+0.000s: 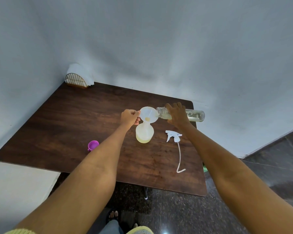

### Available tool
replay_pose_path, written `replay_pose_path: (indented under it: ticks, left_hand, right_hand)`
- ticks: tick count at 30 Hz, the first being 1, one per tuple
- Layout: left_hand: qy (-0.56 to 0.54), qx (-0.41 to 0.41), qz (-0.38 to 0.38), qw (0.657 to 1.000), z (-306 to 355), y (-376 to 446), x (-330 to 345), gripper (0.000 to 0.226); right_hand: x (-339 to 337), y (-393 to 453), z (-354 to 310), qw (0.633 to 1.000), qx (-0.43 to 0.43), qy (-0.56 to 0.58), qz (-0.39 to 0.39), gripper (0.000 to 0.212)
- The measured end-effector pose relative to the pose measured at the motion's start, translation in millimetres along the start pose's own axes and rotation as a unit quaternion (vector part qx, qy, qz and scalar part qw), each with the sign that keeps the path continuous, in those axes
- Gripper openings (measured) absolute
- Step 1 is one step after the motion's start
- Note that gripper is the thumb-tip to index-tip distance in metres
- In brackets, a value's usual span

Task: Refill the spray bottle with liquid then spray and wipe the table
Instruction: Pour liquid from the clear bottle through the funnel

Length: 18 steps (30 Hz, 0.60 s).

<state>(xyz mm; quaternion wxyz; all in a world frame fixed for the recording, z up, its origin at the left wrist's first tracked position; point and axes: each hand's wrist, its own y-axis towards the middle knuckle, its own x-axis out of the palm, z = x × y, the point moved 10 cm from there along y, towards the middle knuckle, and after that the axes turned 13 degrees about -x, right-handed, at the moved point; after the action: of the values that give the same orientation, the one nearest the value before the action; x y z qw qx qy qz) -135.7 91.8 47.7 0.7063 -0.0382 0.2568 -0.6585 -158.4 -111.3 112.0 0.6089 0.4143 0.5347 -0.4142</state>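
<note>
My left hand (130, 117) pinches the funnel (148, 114) rim, seated in the spray bottle (144, 133). Right hand (177, 116) grips the clear bottle (194, 116), tipped sideways, mouth at funnel edge. Sprayer (173, 135) lies on the table (71, 119).

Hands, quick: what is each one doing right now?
Left hand: closed, pinching the funnel rim.
Right hand: closed around the tilted clear bottle.

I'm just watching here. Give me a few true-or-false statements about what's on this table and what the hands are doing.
1. The left hand holds the funnel on the spray bottle. True.
2. The right hand tips a clear bottle toward the funnel. True.
3. The trigger sprayer is screwed onto the spray bottle. False: it lies loose on the table.
4. The purple cap sits right of the sprayer. False: it sits far to its left.
</note>
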Motion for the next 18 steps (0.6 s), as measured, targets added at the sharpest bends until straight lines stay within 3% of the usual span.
replay_pose_path:
  ticks: [18]
  left_hand:
    - [0.011,-0.003,0.002,1.000,-0.7,-1.3,2.8,0.025]
  right_hand:
    - [-3.6,-4.0,-0.1,1.000,-0.007,-0.019,-0.006,0.058]
